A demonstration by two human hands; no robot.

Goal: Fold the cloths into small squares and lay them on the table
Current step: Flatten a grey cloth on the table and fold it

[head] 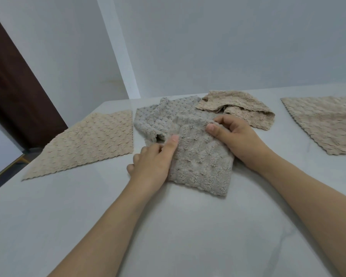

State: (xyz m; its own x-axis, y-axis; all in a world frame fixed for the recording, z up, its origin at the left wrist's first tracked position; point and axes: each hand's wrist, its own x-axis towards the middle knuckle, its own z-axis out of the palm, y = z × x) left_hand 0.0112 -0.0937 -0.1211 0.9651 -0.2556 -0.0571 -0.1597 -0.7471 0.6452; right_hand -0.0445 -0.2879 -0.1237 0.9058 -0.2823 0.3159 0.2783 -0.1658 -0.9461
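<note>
A grey textured cloth [200,160] lies partly folded in the middle of the white table [168,226], its far part bunched up. My left hand [154,160] grips its left edge, thumb on top and fingers curled under. My right hand [234,134] pinches the cloth's upper right fold between thumb and curled fingers. One beige cloth [88,144] lies flat at the left, and another beige cloth [328,122] lies flat at the right, cut off by the frame. A crumpled beige cloth [238,108] sits just behind my right hand.
The table's far edge runs along a white wall [208,47]. Its left edge drops off beside a dark brown door [14,92]. The near part of the table shows bare marbled surface.
</note>
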